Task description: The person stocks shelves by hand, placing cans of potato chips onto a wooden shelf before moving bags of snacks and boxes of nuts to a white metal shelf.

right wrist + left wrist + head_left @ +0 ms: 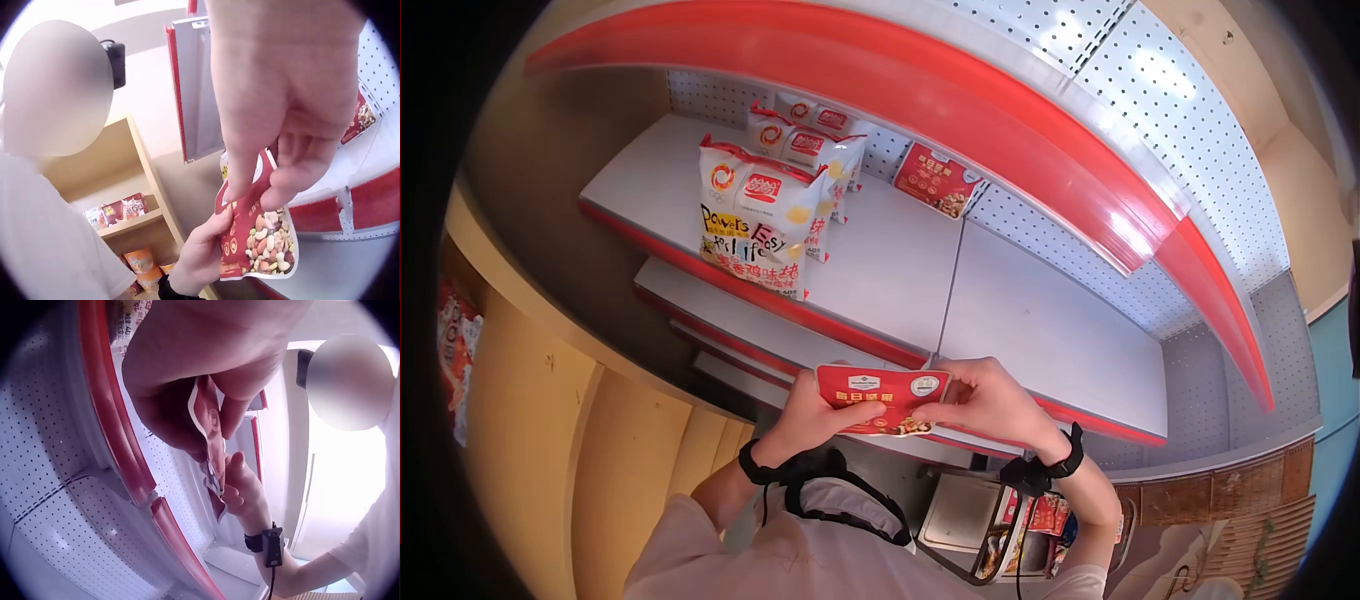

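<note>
Both hands hold a red pouch of mixed nuts (880, 385) in front of the shelf edge. My left hand (808, 418) grips its left side, thumb across the printed front and fingers behind. At the other side, my right hand (990, 400) pinches it, with the thumb over the front near the nut picture. The right wrist view shows the pouch (269, 247) front-on between the hands, its nut picture in plain sight. Seen nearly edge-on in the left wrist view, the pouch (209, 419) looks thin and slightly bent.
Several white snack bags (755, 220) stand on the left of the shelf (900, 270). Another red nut pouch (937, 180) leans on the pegboard at the back. A red-edged upper shelf (880, 60) overhangs. Below right is a cart (960, 515) carrying packets.
</note>
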Motion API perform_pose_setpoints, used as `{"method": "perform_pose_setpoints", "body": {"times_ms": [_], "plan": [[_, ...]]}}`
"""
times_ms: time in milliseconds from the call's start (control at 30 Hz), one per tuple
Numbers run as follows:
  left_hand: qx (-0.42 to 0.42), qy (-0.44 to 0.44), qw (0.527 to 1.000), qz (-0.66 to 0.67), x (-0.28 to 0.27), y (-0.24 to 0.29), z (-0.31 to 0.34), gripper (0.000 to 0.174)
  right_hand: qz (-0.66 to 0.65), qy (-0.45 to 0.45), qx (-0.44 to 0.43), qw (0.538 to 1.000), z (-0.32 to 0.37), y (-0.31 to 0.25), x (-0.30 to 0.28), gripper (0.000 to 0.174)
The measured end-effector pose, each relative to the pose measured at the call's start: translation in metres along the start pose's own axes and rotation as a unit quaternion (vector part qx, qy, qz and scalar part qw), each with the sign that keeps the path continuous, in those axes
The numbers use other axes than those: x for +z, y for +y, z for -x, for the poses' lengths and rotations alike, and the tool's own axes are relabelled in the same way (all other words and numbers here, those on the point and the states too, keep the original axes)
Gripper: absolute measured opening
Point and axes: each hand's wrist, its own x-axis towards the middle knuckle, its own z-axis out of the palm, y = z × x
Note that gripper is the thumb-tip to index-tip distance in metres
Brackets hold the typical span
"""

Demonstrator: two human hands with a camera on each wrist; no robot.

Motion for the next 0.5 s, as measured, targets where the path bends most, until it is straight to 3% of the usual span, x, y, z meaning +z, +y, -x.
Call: {"method": "perform_pose_setpoints", "body": {"times_ms": [233, 333, 400, 467, 500], "plan": [[0.028, 0.005, 0.999, 0.042, 0.003, -0.013, 0.004, 0.028, -0.088, 0.029, 0.072, 0.993, 0.000, -0.013, -0.036, 0.019], [-0.007, -0.033, 0.999, 0.005, -0.013, -0.029, 0.014, 0.025, -0.078, 0.144, 0.031, 0.986, -0.013, -0.014, -0.073, 0.021], [-0.031, -0.024, 0.992, -0.122, -0.022, -0.039, 0.023, 0.022, -0.068, 0.184, 0.034, 0.980, -0.033, -0.006, -0.093, 0.022], [-0.055, -0.005, 0.984, -0.168, -0.030, -0.057, 0.036, 0.022, -0.048, 0.260, -0.010, 0.964, -0.058, 0.004, -0.107, 0.025], [-0.078, 0.011, 0.975, -0.210, -0.034, -0.067, 0.044, 0.022, -0.063, 0.254, -0.024, 0.965, -0.070, 0.022, -0.117, 0.026]]}}
